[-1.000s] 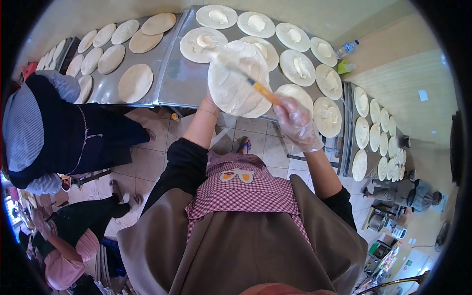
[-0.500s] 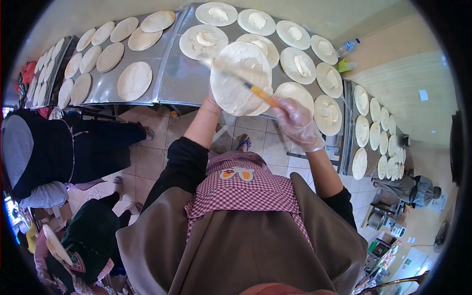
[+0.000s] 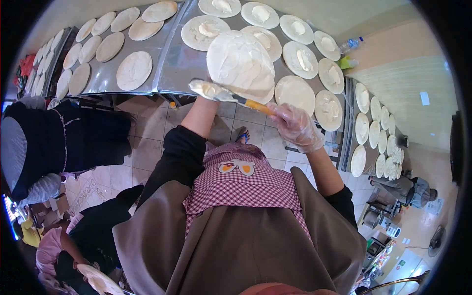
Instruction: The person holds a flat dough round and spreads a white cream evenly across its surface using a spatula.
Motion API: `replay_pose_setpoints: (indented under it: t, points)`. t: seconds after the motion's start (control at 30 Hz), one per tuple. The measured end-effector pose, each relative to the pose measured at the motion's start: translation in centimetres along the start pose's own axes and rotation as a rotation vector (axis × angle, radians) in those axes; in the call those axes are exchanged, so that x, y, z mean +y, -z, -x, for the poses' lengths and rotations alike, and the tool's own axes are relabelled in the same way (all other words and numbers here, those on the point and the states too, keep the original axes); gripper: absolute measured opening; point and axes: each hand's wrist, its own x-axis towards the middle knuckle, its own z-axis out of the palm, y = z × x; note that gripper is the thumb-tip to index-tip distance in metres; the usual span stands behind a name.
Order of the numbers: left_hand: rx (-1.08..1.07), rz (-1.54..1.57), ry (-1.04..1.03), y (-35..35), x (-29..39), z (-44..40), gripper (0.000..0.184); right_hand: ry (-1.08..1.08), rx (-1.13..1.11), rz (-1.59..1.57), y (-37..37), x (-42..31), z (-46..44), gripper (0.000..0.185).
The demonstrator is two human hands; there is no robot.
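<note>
My left hand (image 3: 209, 78) holds up a round, flat cake layer (image 3: 240, 61) from below; its fingers are hidden under the disc. White cream with ridged marks covers the top of this layer. In a clear plastic glove, my right hand (image 3: 296, 129) grips a spatula (image 3: 258, 106) by its orange handle. The cream-smeared spatula blade (image 3: 212, 90) lies across the near edge of the layer, pointing left. Whether it touches the layer I cannot tell. Just right of the held layer, another pale layer (image 3: 294, 96) lies on the metal table.
Several layers with cream dollops, such as one layer (image 3: 300, 60), lie on the metal table (image 3: 172, 73). Plain layers (image 3: 134, 70) cover a table to the left; more lie on a right-hand table (image 3: 350, 132). A bottle (image 3: 350, 45) stands behind. Co-workers (image 3: 64, 137) are at left.
The spatula has swung down from across the layer's top to its near edge, with cream now visible on the blade. The held layer has risen slightly in view. A co-worker at lower left has shifted.
</note>
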Motion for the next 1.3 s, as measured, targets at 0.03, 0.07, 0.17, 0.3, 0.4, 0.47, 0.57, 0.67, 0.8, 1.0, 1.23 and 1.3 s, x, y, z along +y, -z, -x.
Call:
replay_pose_setpoints:
  t: [0.03,0.07,0.17,0.3,0.4,0.47,0.57,0.67,0.8,1.0,1.23,1.3]
  points:
    - [-0.047,0.080,0.017,0.5,0.2,-0.1,0.053,0.052,0.105,-0.098,-0.3,0.3,0.2,0.027]
    - [-0.117,0.177,0.042,0.9,0.5,-0.2,0.053,0.104,0.209,-0.198,-0.6,0.5,0.4,0.027]
    - [-0.144,0.086,0.005,0.8,0.7,0.2,0.053,-0.176,0.342,-0.237,-0.8,2.1,0.9,0.026]
    - [0.043,-0.272,-0.095,-2.5,0.6,0.3,0.052,-0.474,0.336,-0.223,-1.8,2.9,0.3,0.026]
    - [0.148,-0.076,-0.112,-3.5,0.8,-0.7,0.051,-0.417,0.311,-0.373,-2.8,1.9,0.9,0.026]
    - [0.214,0.026,-0.138,-2.9,0.9,-1.3,0.051,-0.314,0.277,-0.331,-2.7,1.2,1.7,0.027]
    - [0.263,0.070,-0.154,-2.1,1.1,-1.5,0.052,-0.076,0.277,-0.252,-2.5,0.9,2.1,0.029]
    - [0.006,0.234,-0.129,-2.4,1.0,-1.0,0.058,0.088,0.217,-0.199,-2.2,0.7,2.4,0.029]
    - [0.325,-0.103,-0.239,-4.1,0.9,-1.5,0.063,-0.123,0.311,-0.268,-1.6,1.0,2.3,0.028]
    - [0.186,0.140,-0.281,-4.1,1.7,-2.2,0.064,-0.487,0.332,-0.298,-1.7,0.9,2.0,0.025]
    - [0.243,0.009,-0.442,-3.7,1.4,-3.4,0.069,-0.504,0.288,-0.575,-4.1,-3.5,3.0,0.027]
    - [0.299,-0.072,-0.450,-3.6,1.1,-3.1,0.070,-0.488,0.293,-0.628,-3.7,-3.9,3.0,0.028]
